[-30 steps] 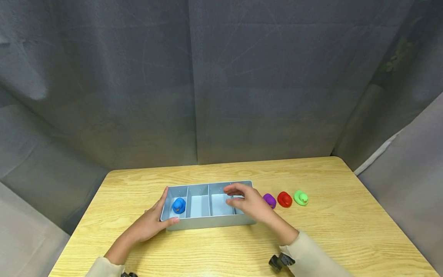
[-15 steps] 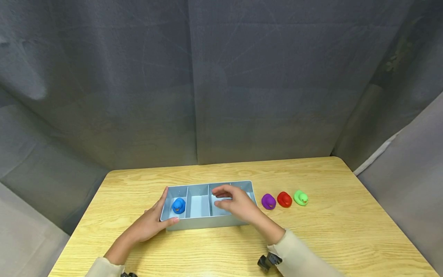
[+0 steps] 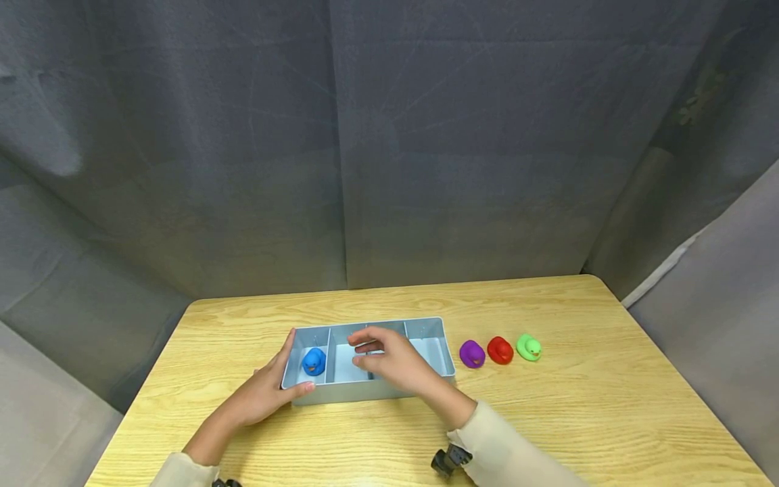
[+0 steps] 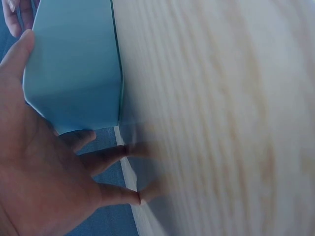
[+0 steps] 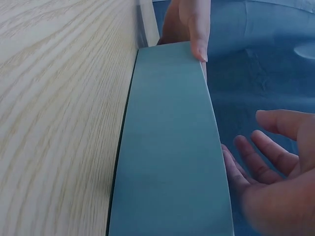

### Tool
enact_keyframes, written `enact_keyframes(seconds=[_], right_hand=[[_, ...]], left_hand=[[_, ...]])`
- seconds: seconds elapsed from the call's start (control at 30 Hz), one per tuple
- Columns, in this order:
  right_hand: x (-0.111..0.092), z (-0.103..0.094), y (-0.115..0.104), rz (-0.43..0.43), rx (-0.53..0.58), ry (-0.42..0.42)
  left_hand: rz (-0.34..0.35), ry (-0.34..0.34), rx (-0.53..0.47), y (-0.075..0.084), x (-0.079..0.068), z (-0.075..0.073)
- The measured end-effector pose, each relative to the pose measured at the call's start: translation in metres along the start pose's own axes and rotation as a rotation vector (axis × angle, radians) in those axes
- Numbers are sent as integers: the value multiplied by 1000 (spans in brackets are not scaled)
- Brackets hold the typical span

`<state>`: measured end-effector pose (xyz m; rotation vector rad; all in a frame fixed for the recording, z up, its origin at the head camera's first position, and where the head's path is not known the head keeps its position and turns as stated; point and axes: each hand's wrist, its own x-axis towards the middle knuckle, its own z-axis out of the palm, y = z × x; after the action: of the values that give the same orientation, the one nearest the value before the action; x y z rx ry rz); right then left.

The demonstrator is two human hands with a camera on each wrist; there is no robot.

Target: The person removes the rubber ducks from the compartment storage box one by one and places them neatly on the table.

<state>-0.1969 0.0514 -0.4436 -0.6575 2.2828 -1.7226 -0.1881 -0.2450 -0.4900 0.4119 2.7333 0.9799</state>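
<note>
A pale blue-grey divided box [image 3: 426, 387] with several compartments stands on the table. My left hand [image 3: 258, 399] holds its left end, thumb over the front rim and forefinger reaching to the back left corner. In the left wrist view, two of that hand's fingertips [image 4: 133, 196] touch the tabletop. A blue rubber duck [image 3: 314, 362] sits in the leftmost compartment. Over the middle compartments hovers my right hand [image 3: 389, 358], fingers loosely bent and thumb apart, holding nothing. The right wrist view shows the gap between its thumb and fingers.
Right of the box, a purple rubber duck [image 3: 472, 354], a red one [image 3: 500, 350] and a green one [image 3: 529, 348] stand in a row on the wooden table [image 3: 596, 406]. Grey curtains [image 3: 462, 169] hang behind the table and at both sides.
My right hand has moved left along the box, from its right-hand compartments to the middle ones, bringing the purple duck fully into view. The left hand, box and ducks have stayed put.
</note>
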Motion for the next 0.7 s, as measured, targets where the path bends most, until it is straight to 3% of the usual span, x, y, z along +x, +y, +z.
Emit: enact_keyframes(seconds=[0.7], right_hand=[[26,30,-3,30,-61,-34]], left_hand=[[3,-21,-17,-2,1,1]])
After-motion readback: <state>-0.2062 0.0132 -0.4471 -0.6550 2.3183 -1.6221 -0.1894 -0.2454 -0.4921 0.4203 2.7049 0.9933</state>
